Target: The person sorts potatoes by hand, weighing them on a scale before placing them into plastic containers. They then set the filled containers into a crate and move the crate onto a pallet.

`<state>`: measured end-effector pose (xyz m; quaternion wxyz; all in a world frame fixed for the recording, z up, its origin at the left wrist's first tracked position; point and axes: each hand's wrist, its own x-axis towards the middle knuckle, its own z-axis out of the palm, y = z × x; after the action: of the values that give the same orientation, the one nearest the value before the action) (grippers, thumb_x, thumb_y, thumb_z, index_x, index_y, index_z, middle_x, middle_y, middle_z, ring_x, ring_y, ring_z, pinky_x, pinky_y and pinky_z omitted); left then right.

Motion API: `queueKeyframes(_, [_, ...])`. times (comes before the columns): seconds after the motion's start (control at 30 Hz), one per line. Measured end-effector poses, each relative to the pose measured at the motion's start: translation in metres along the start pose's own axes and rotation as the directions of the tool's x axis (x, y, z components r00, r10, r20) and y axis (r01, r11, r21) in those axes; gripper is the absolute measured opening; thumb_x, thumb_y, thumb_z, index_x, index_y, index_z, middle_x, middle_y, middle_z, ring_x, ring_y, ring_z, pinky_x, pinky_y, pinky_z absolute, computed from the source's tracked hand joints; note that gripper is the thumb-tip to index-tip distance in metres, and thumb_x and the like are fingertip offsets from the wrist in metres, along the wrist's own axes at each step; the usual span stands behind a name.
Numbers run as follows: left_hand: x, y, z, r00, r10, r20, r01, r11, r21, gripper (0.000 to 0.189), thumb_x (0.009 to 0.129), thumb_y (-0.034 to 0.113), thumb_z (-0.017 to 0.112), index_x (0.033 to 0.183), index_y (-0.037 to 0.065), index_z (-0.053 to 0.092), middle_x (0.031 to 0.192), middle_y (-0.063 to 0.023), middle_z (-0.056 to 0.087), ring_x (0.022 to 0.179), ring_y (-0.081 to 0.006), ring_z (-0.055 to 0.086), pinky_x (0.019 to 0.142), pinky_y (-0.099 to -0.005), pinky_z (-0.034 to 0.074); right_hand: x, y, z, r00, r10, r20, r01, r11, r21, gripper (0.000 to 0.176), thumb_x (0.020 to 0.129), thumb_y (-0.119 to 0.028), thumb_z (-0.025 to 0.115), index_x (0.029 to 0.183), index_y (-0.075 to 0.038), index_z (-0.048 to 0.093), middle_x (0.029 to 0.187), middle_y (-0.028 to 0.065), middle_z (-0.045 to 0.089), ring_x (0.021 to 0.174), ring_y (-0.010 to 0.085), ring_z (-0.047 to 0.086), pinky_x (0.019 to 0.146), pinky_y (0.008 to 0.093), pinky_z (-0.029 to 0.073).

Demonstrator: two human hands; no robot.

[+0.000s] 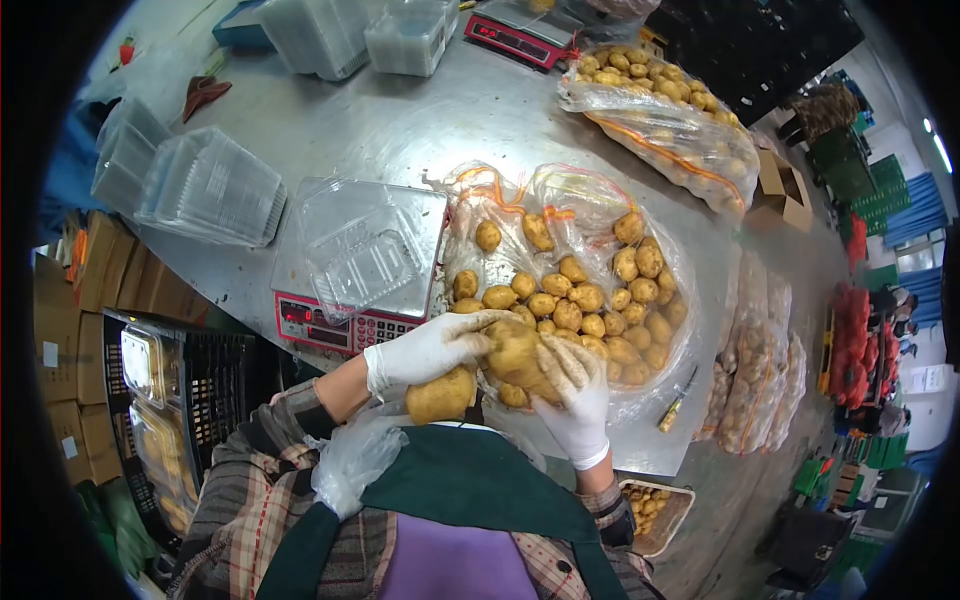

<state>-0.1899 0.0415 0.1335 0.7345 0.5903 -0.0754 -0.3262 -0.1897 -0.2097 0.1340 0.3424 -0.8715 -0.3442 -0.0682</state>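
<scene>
My left hand [425, 350], in a white glove, is closed on a large potato [510, 350] in front of my chest. My right hand [575, 395], its glove soiled at the fingers, grips the potatoes from the other side. Another big potato [440, 395] shows just below my left hand; what supports it is hidden. Beyond my hands, a pile of potatoes [567, 315] lies on an opened clear plastic bag [575, 190]. To the left, an open clear plastic container [365, 265] rests on a scale [420, 215] with a red front panel.
Stacked clear containers [215, 185] stand at the left of the metal table [400, 120]. A second scale [520, 35] and a full potato bag [670, 135] are at the back. A knife [675, 405] lies near the right edge. A black crate [215, 400] stands at lower left.
</scene>
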Motion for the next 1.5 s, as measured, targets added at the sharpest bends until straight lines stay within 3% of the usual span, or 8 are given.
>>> queueKeyframes(0.47, [0.028, -0.058, -0.015, 0.979, -0.183, -0.086, 0.028, 0.544, -0.838, 0.047, 0.100, 0.043, 0.041, 0.115, -0.001, 0.052, 0.096, -0.0193, 0.066, 0.086, -0.0307, 0.067, 0.075, -0.0454, 0.056, -0.004, 0.005, 0.026, 0.720, 0.627, 0.296, -0.338, -0.056, 0.939, 0.069, 0.085, -0.040, 0.068, 0.133, 0.002, 0.044, 0.124, 0.0097, 0.056, 0.108, 0.0186, 0.056, 0.093, 0.0324, 0.047])
queueKeyframes(0.6, [0.021, -0.045, -0.015, 0.924, -0.291, -0.249, -0.091, 0.466, -0.880, 0.039, 0.097, 0.042, 0.047, 0.113, 0.008, 0.055, 0.108, -0.0139, 0.064, 0.104, -0.0277, 0.062, 0.089, -0.0466, 0.052, -0.012, 0.009, 0.027, 0.684, 0.722, 0.104, -0.123, -0.027, 0.992, 0.062, 0.090, -0.038, 0.059, 0.135, 0.001, 0.042, 0.124, 0.0120, 0.056, 0.110, 0.0199, 0.056, 0.093, 0.0366, 0.047])
queueKeyframes(0.73, [0.026, -0.061, -0.019, 0.856, -0.288, -0.429, -0.205, 0.572, -0.794, 0.028, 0.096, 0.031, 0.050, 0.105, 0.006, 0.058, 0.099, -0.0144, 0.065, 0.092, -0.0262, 0.065, 0.082, -0.0414, 0.056, -0.023, 0.013, 0.036, 0.883, 0.439, 0.166, -0.460, 0.738, 0.494, 0.065, 0.089, -0.041, 0.061, 0.134, 0.002, 0.044, 0.118, 0.0151, 0.059, 0.102, 0.0226, 0.061, 0.081, 0.0355, 0.052])
queueKeyframes(0.9, [0.021, -0.051, -0.022, 0.836, -0.127, -0.534, -0.257, 0.768, -0.586, 0.019, 0.095, 0.019, 0.052, 0.099, 0.002, 0.059, 0.087, -0.0124, 0.065, 0.082, -0.0228, 0.066, 0.071, -0.0370, 0.057, -0.017, -0.005, 0.002, 0.870, 0.443, 0.214, -0.160, -0.157, 0.975, 0.074, 0.086, -0.054, 0.060, 0.134, -0.001, 0.041, 0.114, 0.0148, 0.060, 0.099, 0.0238, 0.062, 0.075, 0.0351, 0.056])
queueKeyframes(1.03, [0.036, -0.042, -0.020, 0.821, 0.269, -0.504, -0.220, 0.963, 0.157, 0.023, 0.096, 0.016, 0.049, 0.088, 0.000, 0.061, 0.082, -0.0079, 0.064, 0.078, -0.0152, 0.061, 0.075, -0.0301, 0.050, -0.018, 0.002, 0.016, 0.914, 0.363, 0.182, -0.404, 0.857, 0.319, 0.065, 0.087, -0.049, 0.061, 0.126, 0.002, 0.049, 0.112, 0.0143, 0.062, 0.108, 0.0206, 0.060, 0.083, 0.0352, 0.053])
queueKeyframes(1.23, [0.025, -0.019, -0.026, 0.762, 0.346, -0.548, -0.107, 0.901, 0.421, 0.020, 0.091, 0.014, 0.052, 0.088, -0.004, 0.060, 0.075, -0.0140, 0.062, 0.073, -0.0191, 0.060, 0.069, -0.0336, 0.048, -0.012, -0.006, 0.000, 0.844, 0.464, 0.269, -0.375, 0.153, 0.914, 0.071, 0.078, -0.025, 0.073, 0.133, 0.009, 0.045, 0.130, 0.0205, 0.054, 0.117, 0.0253, 0.055, 0.096, 0.0358, 0.047])
queueKeyframes(1.3, [0.031, -0.012, -0.010, 0.777, 0.399, -0.487, -0.079, 0.829, 0.553, 0.020, 0.091, 0.014, 0.053, 0.088, -0.004, 0.059, 0.076, -0.0147, 0.062, 0.073, -0.0188, 0.061, 0.069, -0.0337, 0.048, -0.005, 0.002, 0.004, 0.897, 0.350, 0.268, -0.434, 0.809, 0.396, 0.071, 0.080, -0.035, 0.072, 0.131, 0.008, 0.048, 0.126, 0.0185, 0.056, 0.114, 0.0240, 0.057, 0.087, 0.0391, 0.053])
queueKeyframes(1.5, [0.010, -0.019, -0.037, 0.837, 0.176, -0.519, -0.318, 0.927, -0.199, 0.026, 0.098, 0.020, 0.046, 0.088, 0.001, 0.060, 0.082, -0.0078, 0.062, 0.080, -0.0189, 0.062, 0.073, -0.0340, 0.053, -0.020, 0.026, 0.021, 0.835, 0.140, 0.531, -0.348, -0.614, 0.709, 0.051, 0.092, -0.037, 0.055, 0.123, 0.002, 0.048, 0.095, 0.0197, 0.063, 0.067, 0.0222, 0.065, 0.053, 0.0307, 0.051])
